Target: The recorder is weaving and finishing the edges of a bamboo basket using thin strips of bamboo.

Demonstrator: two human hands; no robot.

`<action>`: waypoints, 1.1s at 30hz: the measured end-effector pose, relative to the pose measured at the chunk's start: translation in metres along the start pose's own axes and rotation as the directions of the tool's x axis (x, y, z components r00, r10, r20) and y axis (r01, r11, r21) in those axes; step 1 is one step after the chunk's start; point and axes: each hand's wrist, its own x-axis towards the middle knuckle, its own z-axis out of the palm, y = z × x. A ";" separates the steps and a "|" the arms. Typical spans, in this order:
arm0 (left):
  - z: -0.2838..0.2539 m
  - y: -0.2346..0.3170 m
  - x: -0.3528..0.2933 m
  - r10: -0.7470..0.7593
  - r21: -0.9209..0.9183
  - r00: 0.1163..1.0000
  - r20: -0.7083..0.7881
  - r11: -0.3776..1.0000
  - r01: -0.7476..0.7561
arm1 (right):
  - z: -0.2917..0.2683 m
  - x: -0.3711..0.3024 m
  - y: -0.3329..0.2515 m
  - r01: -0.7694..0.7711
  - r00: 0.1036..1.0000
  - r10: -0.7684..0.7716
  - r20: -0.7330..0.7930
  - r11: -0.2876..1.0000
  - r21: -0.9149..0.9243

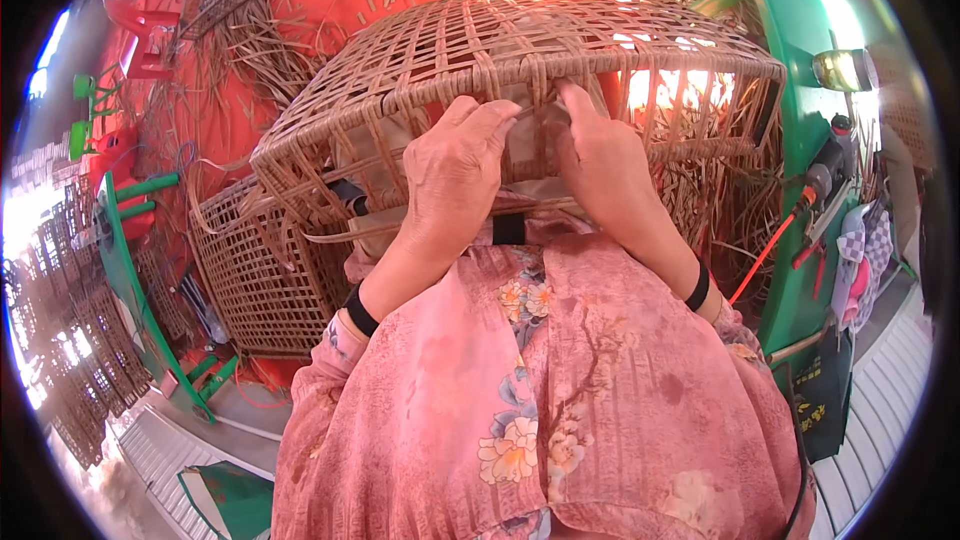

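The long basket [520,66] is brown, its strips crossing in an open lattice, while the second basket [265,275] shows a tighter grid in duller brown. The shirt [660,390] is mottled pink, patterned with pale orange and yellow flowers, blue-grey petals and brown branches; both wristbands [362,311] are plain black. Red covers the floor [325,0], green the right-hand panel [797,50], and grey-and-white checks the cloth [874,245].
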 end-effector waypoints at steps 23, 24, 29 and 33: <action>0.004 0.043 0.013 0.012 -0.354 0.984 0.180 0.934 0.053 | -0.088 -0.031 0.012 -0.194 0.974 0.224 0.006 0.830 0.523; 0.004 0.044 0.010 -0.039 -0.314 0.991 0.127 0.946 0.077 | -0.077 -0.027 0.016 -0.242 0.961 0.275 0.013 0.822 0.515; 0.007 0.040 0.009 -0.121 -0.068 0.981 0.150 0.989 0.132 | -0.043 -0.012 0.035 -0.257 0.966 0.249 0.066 0.909 0.328; 0.018 0.041 0.017 -0.075 -0.097 0.984 0.164 0.991 0.092 | -0.035 -0.001 0.037 -0.337 0.939 0.274 0.209 0.857 0.390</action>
